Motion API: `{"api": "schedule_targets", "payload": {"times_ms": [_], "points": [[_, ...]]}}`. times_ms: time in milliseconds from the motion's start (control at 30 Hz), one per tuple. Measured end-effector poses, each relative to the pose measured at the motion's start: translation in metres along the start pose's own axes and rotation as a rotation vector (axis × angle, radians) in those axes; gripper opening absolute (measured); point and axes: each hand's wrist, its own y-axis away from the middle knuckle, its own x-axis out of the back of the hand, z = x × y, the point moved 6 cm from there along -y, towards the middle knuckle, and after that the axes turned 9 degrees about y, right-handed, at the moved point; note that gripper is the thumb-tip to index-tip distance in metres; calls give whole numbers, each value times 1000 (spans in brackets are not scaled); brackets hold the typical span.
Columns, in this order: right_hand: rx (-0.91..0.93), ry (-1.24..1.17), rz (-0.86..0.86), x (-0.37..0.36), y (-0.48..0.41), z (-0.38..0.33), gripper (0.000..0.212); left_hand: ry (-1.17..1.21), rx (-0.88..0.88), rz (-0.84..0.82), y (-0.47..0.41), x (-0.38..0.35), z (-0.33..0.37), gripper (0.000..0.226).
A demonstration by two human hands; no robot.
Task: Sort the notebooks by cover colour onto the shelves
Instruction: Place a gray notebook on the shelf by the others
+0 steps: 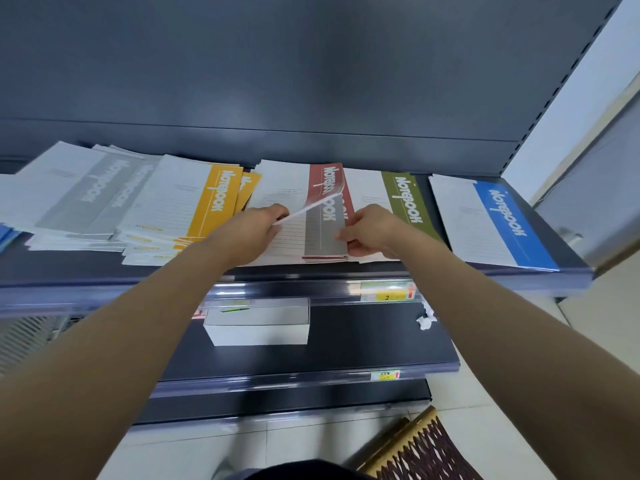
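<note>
At the centre of the frame, on the top shelf, the red notebook is held lifted at its near edge, pinched in the fingers of the left hand. A grey notebook is exposed beneath it, its right edge gripped by the fingers of the right hand.

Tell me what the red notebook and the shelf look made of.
Red notebook: thin paper, soft matte card cover; it curls where the left hand lifts it. Shelf: probably painted sheet metal, dark grey with a dull sheen. Front strip: looks like clear plastic, glossy with glare.
</note>
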Motion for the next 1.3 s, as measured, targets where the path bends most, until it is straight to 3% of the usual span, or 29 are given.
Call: {"api": "schedule_targets", "payload": {"times_ms": [167,300,367,500,833,1033,1300], "points": [[-96,59,105,-6,-4,1,31,27,-18,22,-1,5,-2,35],[-149,207,306,24,-4,2,18,7,-16,15,1,10,2,36],[-172,213,424,49,-2,6,23,-34,-5,13,2,11,5,36],[-259,119,613,87,6,25,35,-119,-45,-8,-1,8,8,34],[-203,35,933,130,39,36,30,-231,-36,-138,-8,-8,7,46],[-182,-20,990,141,50,37,27,-294,-45,-162,-5,-13,10,58],[-133,-89,984,133,54,40,30,-456,-124,-136,3,-15,15,50]]}}
